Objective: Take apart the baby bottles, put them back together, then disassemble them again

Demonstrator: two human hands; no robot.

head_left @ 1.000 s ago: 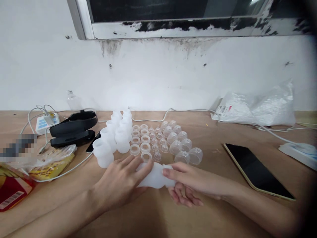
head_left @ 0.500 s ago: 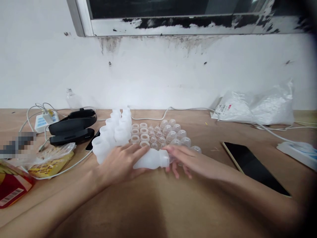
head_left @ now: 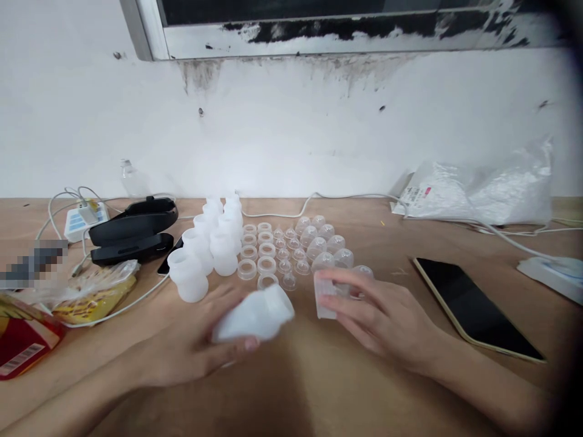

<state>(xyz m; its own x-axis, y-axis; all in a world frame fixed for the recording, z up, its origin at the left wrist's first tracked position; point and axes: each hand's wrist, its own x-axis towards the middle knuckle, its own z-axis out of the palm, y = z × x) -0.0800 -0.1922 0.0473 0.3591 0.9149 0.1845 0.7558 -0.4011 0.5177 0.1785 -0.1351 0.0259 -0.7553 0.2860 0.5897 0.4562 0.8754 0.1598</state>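
My left hand (head_left: 195, 343) is wrapped round a translucent white baby bottle (head_left: 255, 315), tilted with its open neck up and to the right. In my right hand (head_left: 387, 315) is a ribbed, clear bottle cap (head_left: 323, 296), gripped between thumb and fingers, apart from the bottle. The far part of the cap is hidden by my fingers. Several more white bottles (head_left: 189, 276) stand upright in two rows beyond my left hand. Collar rings (head_left: 247, 269), clear teats (head_left: 288, 280) and clear dome covers (head_left: 343, 258) lie in rows on the table behind both hands.
A phone (head_left: 473, 309) lies at the right, near my right forearm. Plastic bags (head_left: 496, 191) and a power strip (head_left: 553, 276) are farther right. On the left are an opened black case (head_left: 132, 233), a yellow packet (head_left: 107, 297), a red box (head_left: 27, 340) and cables.
The bottle and cap have come apart: my right hand has pulled away to the right with the cap. My left hand has moved nearer and tilted the bottle's neck up.
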